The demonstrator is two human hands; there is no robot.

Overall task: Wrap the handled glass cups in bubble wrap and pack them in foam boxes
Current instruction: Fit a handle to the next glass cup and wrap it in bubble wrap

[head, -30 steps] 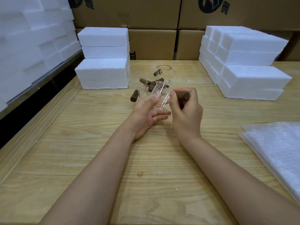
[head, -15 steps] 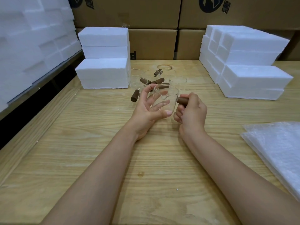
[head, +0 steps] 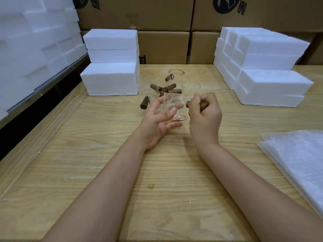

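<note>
foam boxes [head: 111, 79] left, glass cups [head: 162, 84] centre back, bubble wrap [head: 300, 163] right, on table [head: 87, 172]

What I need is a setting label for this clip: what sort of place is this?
Probably a packing bench in a warehouse or stockroom: cardboard cartons stacked behind the wooden table, white foam boxes piled on it, and bubble wrap sheets at the right.
</note>
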